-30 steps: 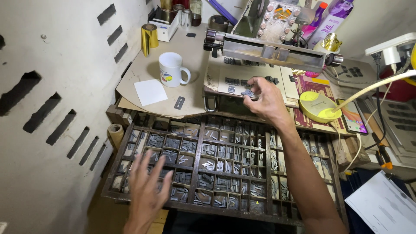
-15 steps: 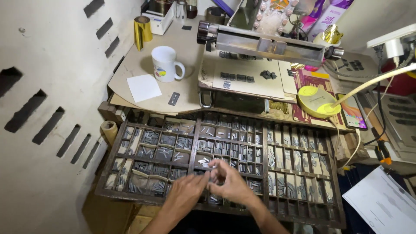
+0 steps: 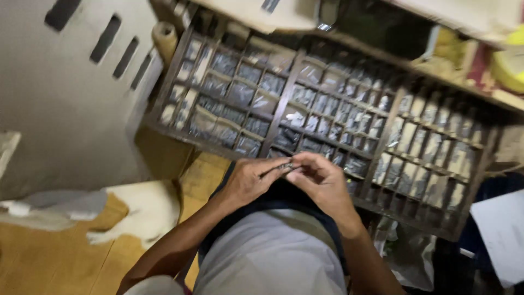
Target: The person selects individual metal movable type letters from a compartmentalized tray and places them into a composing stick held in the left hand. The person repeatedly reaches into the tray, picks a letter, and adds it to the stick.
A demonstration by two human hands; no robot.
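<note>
My left hand (image 3: 252, 180) and my right hand (image 3: 322, 183) meet in front of my body, just below the near edge of a wooden type case (image 3: 480, 180). Between the fingertips of both hands is a small thin metal piece (image 3: 285, 167), blurred, pinched from both sides. The case is a slanted tray split into many small compartments filled with grey metal sorts. My lap in a white shirt and dark cloth is below the hands.
A grey wall panel (image 3: 71, 109) with dark slots stands at the left. A roll of twine (image 3: 164, 35) sits at the case's far left corner. A white and grey cloth (image 3: 131, 210) lies on the wooden floor. White paper (image 3: 502, 229) shows at the right edge.
The view has tilted down, away from the desk. My right hand came back from the desk top, and both hands drew together toward my body around a small metal piece.
</note>
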